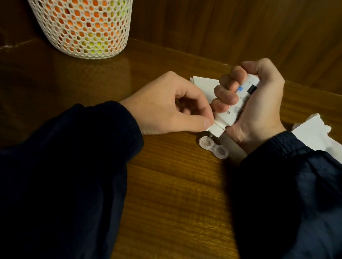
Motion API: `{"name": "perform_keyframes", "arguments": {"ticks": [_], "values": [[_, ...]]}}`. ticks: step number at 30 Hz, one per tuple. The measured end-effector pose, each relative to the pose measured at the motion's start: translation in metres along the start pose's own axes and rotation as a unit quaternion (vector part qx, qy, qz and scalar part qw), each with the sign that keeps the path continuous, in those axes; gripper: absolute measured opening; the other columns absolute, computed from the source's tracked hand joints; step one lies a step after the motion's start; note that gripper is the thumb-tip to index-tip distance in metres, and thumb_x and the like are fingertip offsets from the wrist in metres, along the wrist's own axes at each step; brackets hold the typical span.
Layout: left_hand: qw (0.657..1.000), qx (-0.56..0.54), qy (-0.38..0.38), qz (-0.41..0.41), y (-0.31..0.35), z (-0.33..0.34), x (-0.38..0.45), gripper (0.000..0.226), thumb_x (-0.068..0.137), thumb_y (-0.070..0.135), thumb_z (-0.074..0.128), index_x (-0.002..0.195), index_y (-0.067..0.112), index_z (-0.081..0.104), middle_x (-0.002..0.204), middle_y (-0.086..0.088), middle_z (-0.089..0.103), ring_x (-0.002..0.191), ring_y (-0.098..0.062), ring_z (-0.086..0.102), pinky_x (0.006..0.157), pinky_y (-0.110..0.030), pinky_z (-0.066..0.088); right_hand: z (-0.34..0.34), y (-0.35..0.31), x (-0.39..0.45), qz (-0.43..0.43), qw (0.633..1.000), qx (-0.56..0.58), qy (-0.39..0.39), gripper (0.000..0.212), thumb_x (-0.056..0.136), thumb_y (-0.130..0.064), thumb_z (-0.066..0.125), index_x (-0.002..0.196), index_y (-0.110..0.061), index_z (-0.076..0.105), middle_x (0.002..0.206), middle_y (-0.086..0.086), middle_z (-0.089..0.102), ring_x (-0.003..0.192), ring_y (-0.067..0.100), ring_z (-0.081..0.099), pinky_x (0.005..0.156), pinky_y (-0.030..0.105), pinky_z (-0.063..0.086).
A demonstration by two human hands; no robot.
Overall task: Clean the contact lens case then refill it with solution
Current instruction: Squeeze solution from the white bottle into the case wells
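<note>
A clear contact lens case (214, 147) with two open wells lies on the wooden table (178, 196), just below my hands. My right hand (254, 106) grips a small white solution bottle (232, 109), tilted with its cap end pointing down toward the case. My left hand (168, 107) pinches the bottle's white cap (216, 129) between thumb and forefinger. The cap sits just above the left well of the case. No lids of the case are visible.
A white mesh basket (77, 8) holding orange and yellow things stands at the back left. White tissue paper (322, 139) lies right of my right wrist, and more white paper (204, 85) behind the hands. A wooden wall runs along the table's back edge.
</note>
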State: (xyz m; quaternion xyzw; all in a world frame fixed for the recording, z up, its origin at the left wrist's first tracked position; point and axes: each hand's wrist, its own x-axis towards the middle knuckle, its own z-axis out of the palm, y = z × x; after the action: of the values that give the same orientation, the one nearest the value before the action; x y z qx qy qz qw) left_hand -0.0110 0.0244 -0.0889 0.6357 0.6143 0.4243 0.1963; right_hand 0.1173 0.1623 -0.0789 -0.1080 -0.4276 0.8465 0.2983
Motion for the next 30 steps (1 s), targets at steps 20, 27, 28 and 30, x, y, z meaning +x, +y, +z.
{"name": "perform_keyframes", "arguments": {"ticks": [20,27,28,30], "values": [[1.0,-0.007,0.0,0.001,-0.0007,0.0007,0.0001,0.003,0.09,0.014,0.082,0.093,0.014,0.083,0.082,0.006,0.075,0.072,-0.011,0.059,0.063,-0.022,0.048,0.001,-0.0004,-0.0004,-0.002,1.0,-0.004,0.005,0.037,0.096,-0.024,0.041,0.06,-0.018,0.045,0.054,-0.004,0.035,0.038,0.009,0.035,0.041,0.018,0.033],[1.0,-0.01,0.005,-0.004,-0.0014,0.0004,-0.0001,0.004,0.09,0.014,0.081,0.093,0.015,0.083,0.079,0.011,0.073,0.071,-0.01,0.058,0.062,-0.02,0.047,-0.0005,0.0007,-0.0005,-0.008,1.0,0.007,0.013,0.035,0.097,-0.026,0.046,0.063,-0.017,0.046,0.054,-0.004,0.039,0.038,0.01,0.038,0.041,0.019,0.035],[1.0,-0.01,0.006,-0.005,-0.0013,0.0007,-0.0001,0.004,0.09,0.014,0.081,0.093,0.015,0.083,0.08,0.011,0.074,0.071,-0.011,0.058,0.062,-0.021,0.047,-0.0009,0.0009,-0.0008,-0.006,1.0,0.014,0.01,0.035,0.097,-0.026,0.046,0.063,-0.017,0.046,0.054,-0.004,0.04,0.038,0.009,0.04,0.04,0.019,0.035],[1.0,-0.007,0.008,-0.006,-0.0007,0.0021,-0.0005,0.004,0.09,0.017,0.082,0.093,0.017,0.083,0.081,0.009,0.074,0.072,-0.012,0.059,0.063,-0.022,0.048,-0.0013,-0.0003,-0.0022,0.004,1.0,0.026,0.001,0.036,0.098,-0.028,0.047,0.064,-0.016,0.047,0.054,-0.004,0.042,0.038,0.009,0.041,0.04,0.018,0.036]]}}
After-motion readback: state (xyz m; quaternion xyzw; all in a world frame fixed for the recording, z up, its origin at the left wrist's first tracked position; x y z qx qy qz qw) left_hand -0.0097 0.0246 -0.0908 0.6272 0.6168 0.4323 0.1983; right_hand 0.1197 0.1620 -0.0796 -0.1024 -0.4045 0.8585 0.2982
